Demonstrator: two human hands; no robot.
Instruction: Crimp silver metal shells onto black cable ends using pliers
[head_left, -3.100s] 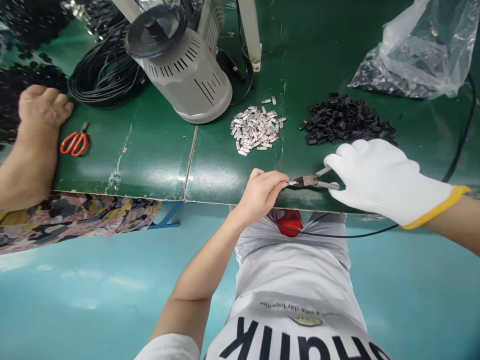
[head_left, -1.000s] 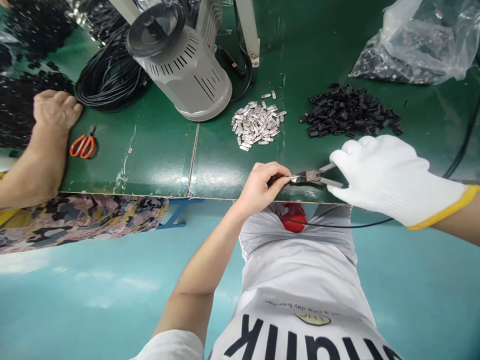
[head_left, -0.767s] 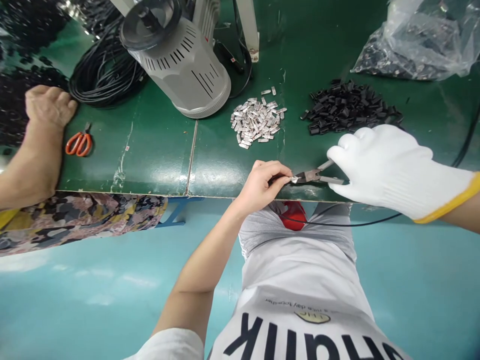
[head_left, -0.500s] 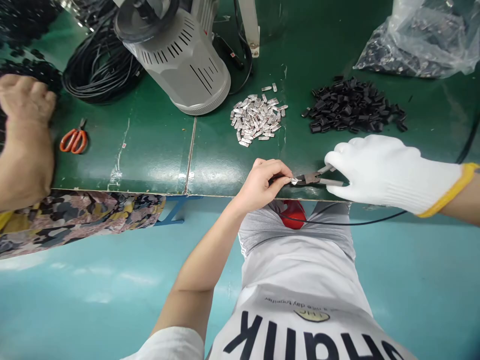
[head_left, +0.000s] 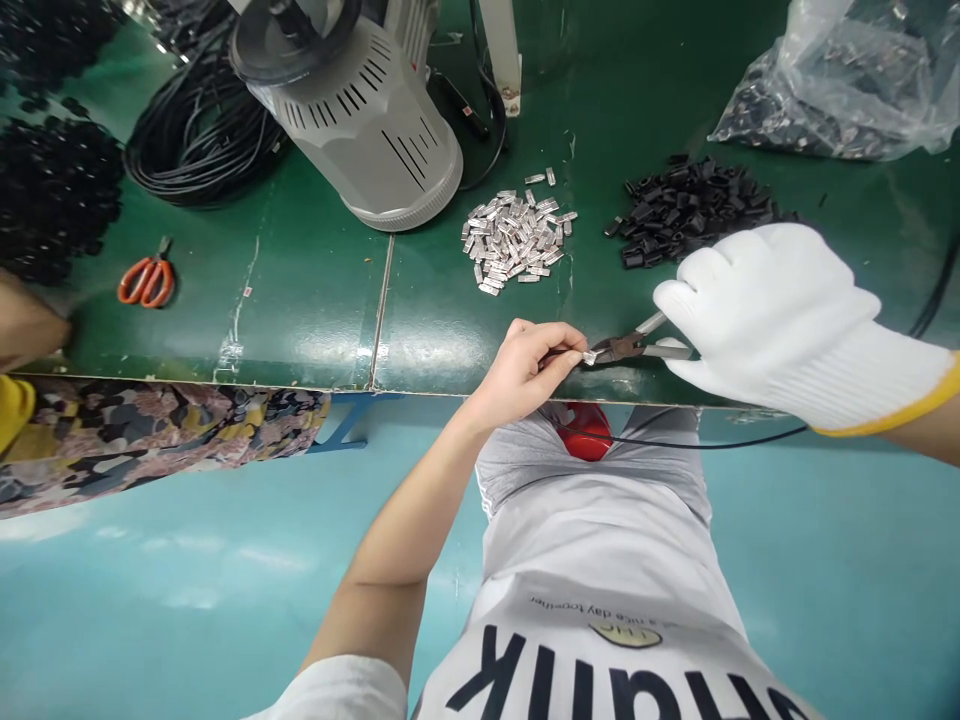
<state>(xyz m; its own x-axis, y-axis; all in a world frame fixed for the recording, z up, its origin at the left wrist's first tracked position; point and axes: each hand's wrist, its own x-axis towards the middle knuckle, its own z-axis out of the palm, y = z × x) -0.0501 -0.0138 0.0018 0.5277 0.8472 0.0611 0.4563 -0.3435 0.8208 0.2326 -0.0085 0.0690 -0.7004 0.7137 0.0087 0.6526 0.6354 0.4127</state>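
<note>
My left hand (head_left: 531, 365) is bare and pinches a small silver metal connector (head_left: 591, 357) at the table's front edge. A black cable (head_left: 697, 445) runs below that hand, over my lap and off to the right. In a white glove, my right hand (head_left: 765, 315) grips the handles of a pair of pliers (head_left: 626, 347). The plier jaws point left and meet the connector at my left fingertips. Just beyond lies a pile of similar silver connectors (head_left: 517, 235). Behind my gloved hand is a heap of short black plastic sleeves (head_left: 686, 210), partly covered by it.
A grey motor-like machine (head_left: 360, 130) stands at the back left beside coiled black cable (head_left: 202, 130). Orange-handled scissors or snips (head_left: 148, 280) lie left. A clear bag of small parts (head_left: 840, 100) sits back right. A co-worker's arm (head_left: 26, 325) shows at the left edge.
My gloved hand has shifted up slightly, and the plier handles have spread and tilted. My left hand stays nearly still. The co-worker's hand has drawn back out of view at the left.
</note>
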